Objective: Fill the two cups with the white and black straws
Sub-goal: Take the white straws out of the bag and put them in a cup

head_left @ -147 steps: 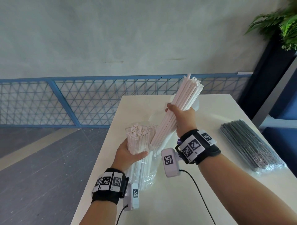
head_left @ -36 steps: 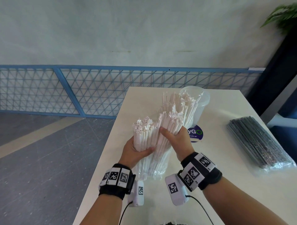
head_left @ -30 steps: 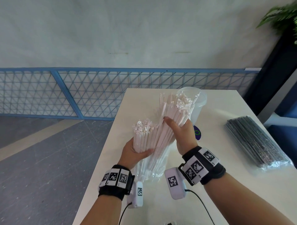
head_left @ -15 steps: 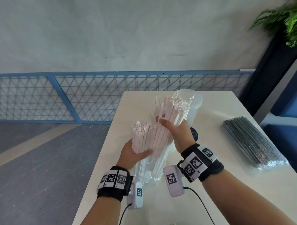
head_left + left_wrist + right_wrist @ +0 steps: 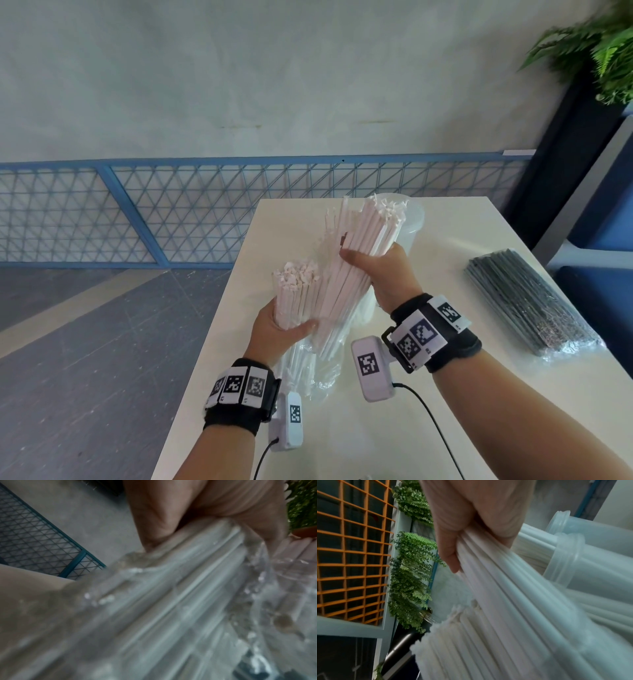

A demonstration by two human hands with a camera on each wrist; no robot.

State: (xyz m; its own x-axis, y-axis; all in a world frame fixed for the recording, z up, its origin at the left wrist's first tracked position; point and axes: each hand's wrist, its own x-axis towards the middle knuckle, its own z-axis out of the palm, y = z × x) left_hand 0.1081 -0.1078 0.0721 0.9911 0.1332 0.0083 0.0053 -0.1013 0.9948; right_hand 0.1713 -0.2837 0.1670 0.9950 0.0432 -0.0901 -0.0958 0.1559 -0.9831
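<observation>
My left hand (image 5: 277, 329) grips a clear plastic pack of white straws (image 5: 298, 294) standing upright near the table's left edge; the crinkled wrapper (image 5: 171, 608) fills the left wrist view. My right hand (image 5: 380, 270) grips a thick handful of white straws (image 5: 359, 253), tilted up and to the right, their lower ends still in the pack. The same handful (image 5: 505, 588) runs under my right hand's fingers (image 5: 450, 555) in the right wrist view. Behind it stand two translucent cups (image 5: 583, 563), one cup (image 5: 412, 226) partly hidden. A wrapped pack of black straws (image 5: 527, 301) lies at the right.
The white table (image 5: 445, 394) ends close to my left hand, with grey floor below. A blue mesh fence (image 5: 171, 212) runs behind. A dark planter with a fern (image 5: 603, 51) stands at the far right. Wrist camera cables trail over the near table.
My right hand has drawn its handful of white straws further up and out of the pack, toward the cup behind. My left hand keeps holding the pack in place.
</observation>
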